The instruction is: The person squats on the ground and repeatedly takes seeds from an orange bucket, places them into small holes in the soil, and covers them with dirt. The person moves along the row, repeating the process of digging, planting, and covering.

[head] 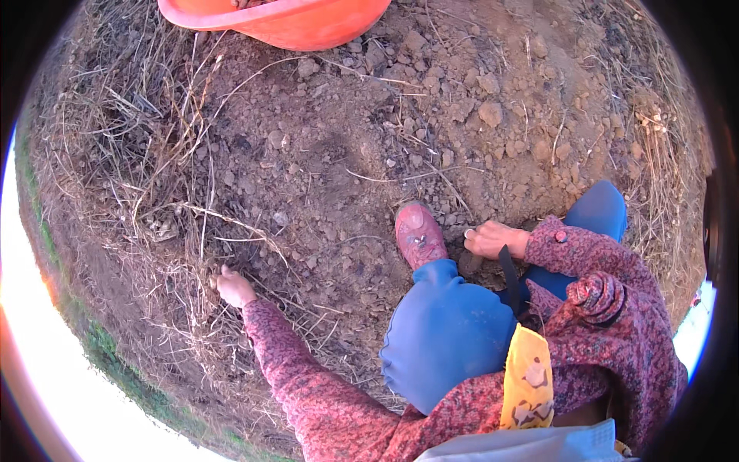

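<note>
My left hand (234,287) reaches out over a pile of dry plant stems (196,300) at the left, its fingertips at the stems. Whether it grips any of them is hard to see. Close to my body, my right hand (493,239) is curled low over the soil, just right of a dirty reddish shoe (420,234); a ring shows on one finger. A dark strap (510,277) hangs by the right wrist. What lies inside the curled fingers is hidden.
An orange plastic tub (312,26) stands at the top edge with something brown inside. Loose clods (491,114) and stray stalks cover the ground. More dry stems (658,133) lie at the right. My bent blue-clad knee (450,335) is between my arms.
</note>
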Demonstrator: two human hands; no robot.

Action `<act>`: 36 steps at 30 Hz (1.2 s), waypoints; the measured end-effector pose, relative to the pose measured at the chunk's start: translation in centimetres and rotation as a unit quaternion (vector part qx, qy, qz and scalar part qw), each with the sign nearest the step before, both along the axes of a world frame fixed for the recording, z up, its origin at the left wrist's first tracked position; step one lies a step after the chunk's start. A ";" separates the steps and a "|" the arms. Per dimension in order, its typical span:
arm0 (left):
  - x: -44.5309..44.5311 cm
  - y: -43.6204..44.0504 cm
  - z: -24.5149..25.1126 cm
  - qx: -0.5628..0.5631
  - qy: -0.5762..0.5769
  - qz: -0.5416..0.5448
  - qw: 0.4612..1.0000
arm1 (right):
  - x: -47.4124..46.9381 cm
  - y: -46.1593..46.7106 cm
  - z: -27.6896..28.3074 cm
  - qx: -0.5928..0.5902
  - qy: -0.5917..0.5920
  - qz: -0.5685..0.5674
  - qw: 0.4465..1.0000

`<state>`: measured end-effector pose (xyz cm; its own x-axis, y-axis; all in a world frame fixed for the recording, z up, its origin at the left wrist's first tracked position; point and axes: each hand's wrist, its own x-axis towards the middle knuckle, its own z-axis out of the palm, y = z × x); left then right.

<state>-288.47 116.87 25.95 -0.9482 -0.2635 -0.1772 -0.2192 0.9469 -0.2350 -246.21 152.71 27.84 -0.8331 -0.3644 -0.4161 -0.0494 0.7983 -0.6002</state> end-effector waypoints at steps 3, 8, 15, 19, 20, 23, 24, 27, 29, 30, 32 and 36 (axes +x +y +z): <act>2.1 1.5 0.8 -0.034 -0.042 -0.078 0.995 | -0.6 0.4 0.3 0.010 -0.007 -0.009 1.000; 4.8 6.3 4.8 0.007 0.023 -0.149 0.989 | -2.8 0.4 1.1 0.002 -0.055 -0.031 0.998; 2.2 18.9 3.1 0.354 0.055 -0.447 0.820 | -13.3 1.8 2.0 -0.077 0.070 -0.173 0.979; 1.1 19.8 2.7 0.261 0.005 -0.333 0.906 | -23.5 0.9 2.5 -0.114 0.190 -0.240 0.945; 1.0 19.7 2.7 0.300 -0.001 -0.350 0.887 | -25.8 0.8 2.6 -0.111 0.181 -0.253 0.944; 0.6 19.4 3.1 0.339 -0.019 -0.343 0.875 | -31.6 -0.1 2.6 -0.114 0.249 -0.246 0.930; 0.4 19.5 3.2 0.332 -0.007 -0.325 0.886 | -33.0 -0.7 2.4 -0.111 0.268 -0.239 0.927; 0.5 19.4 3.9 0.343 -0.012 -0.282 0.896 | -35.5 -1.9 1.4 -0.041 0.220 -0.194 0.955; 1.1 19.3 4.3 0.386 -0.016 -0.264 0.884 | -35.9 -2.3 0.5 -0.033 0.168 -0.184 0.968; 1.5 19.1 4.5 0.408 0.003 -0.270 0.872 | -36.0 -2.3 0.1 -0.050 0.168 -0.196 0.965; 2.4 18.9 4.3 0.471 -0.057 -0.162 0.865 | -36.3 -2.4 -0.5 -0.024 0.209 -0.183 0.960; 4.3 19.2 2.4 0.541 -0.005 -0.124 0.832 | -37.9 -2.4 -1.1 0.004 0.233 -0.191 0.953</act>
<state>-284.12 136.03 28.32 -0.9466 0.2590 -0.1920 0.0112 0.6215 0.7834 -284.08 150.31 26.77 -0.9995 0.0048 0.0305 -0.0137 0.8160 -0.5779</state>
